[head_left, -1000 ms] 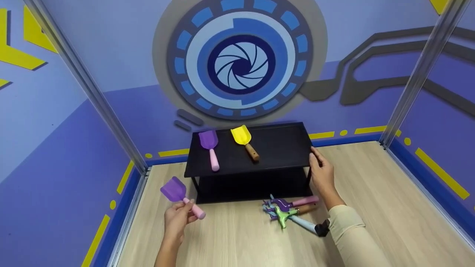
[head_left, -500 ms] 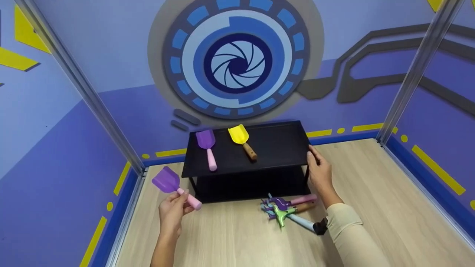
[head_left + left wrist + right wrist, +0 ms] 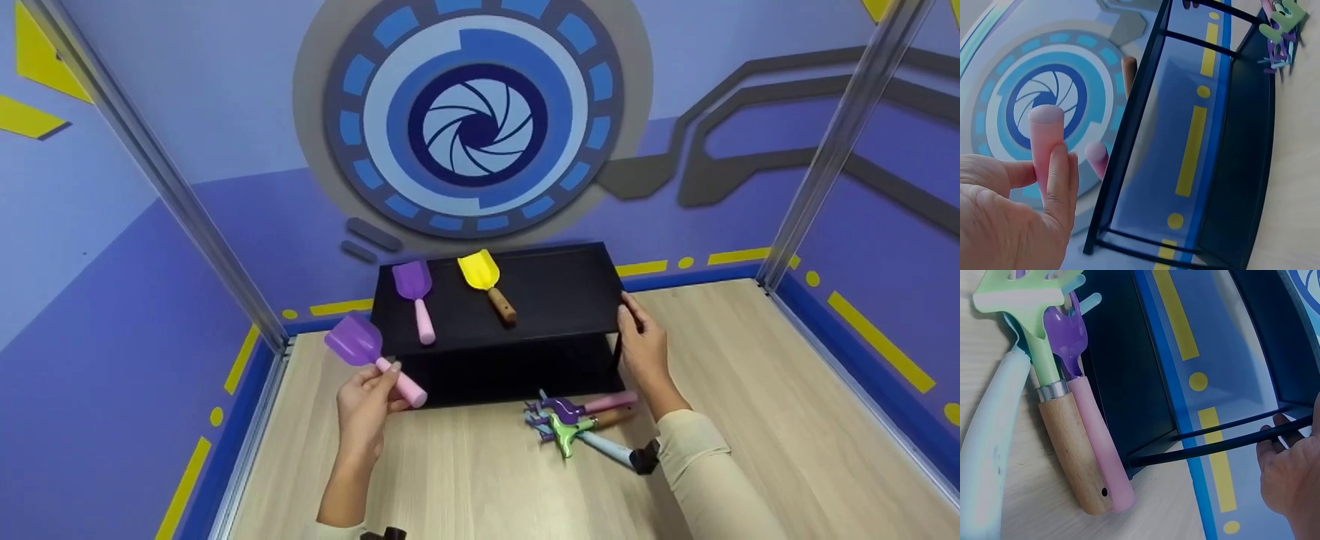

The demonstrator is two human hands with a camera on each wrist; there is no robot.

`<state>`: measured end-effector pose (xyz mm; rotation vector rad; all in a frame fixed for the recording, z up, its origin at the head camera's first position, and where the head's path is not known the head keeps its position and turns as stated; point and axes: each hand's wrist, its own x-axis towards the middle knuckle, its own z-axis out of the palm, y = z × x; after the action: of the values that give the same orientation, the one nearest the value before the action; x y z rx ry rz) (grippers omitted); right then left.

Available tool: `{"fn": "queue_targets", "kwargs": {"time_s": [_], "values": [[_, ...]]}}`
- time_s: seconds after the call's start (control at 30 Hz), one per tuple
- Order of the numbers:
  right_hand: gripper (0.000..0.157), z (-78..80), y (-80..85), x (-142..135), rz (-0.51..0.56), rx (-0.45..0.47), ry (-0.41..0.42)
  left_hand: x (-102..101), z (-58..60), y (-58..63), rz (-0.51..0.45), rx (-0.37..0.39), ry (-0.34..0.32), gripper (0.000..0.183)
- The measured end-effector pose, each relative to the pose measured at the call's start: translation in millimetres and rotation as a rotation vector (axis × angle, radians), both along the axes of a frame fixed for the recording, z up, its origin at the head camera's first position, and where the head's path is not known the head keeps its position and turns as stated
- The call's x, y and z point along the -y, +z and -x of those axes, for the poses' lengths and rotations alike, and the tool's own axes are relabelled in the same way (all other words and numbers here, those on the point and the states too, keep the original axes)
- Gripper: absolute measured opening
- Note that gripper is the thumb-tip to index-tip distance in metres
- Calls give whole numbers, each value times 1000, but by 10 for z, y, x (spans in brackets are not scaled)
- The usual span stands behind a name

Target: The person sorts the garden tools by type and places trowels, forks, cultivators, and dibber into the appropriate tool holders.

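Note:
My left hand pinches the pink handle of a purple garden scoop between thumb and fingers. Its blade tilts up to the left, overlapping the left front corner of a black two-tier shelf in the head view. In the left wrist view the handle end points upward. At the shelf's right end my right hand grips the edge, fingertips around the side bar. On the top tier lie a second purple scoop with a pink handle and a yellow scoop with a wooden handle.
In front of the shelf's right side lies a pile of hand rakes: a green one with a wooden handle, a purple one with a pink handle, and one with a pale blue handle. Printed wall panels enclose the wooden table.
My left hand has brought the purple scoop up and toward the shelf, most clearly in the last half second. The right hand stays at the shelf's right edge; the head view shifts slightly.

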<state>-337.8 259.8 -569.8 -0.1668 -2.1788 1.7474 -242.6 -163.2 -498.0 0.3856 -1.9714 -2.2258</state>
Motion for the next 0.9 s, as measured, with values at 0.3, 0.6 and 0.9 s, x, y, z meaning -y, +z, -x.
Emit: {"fn": "queue_targets", "kwargs": {"time_s": [0.3,0.6,0.9], "values": [[52,23,7,14,24,-7,9,-315,173,105,-14,-38,-43,38],[52,5,-35,10,1,4,-2,-666,245,51,-7,-58,-138,39],[52,5,-30,4,7,14,1,-1050,346,61,-41,-66,-224,38]]}}
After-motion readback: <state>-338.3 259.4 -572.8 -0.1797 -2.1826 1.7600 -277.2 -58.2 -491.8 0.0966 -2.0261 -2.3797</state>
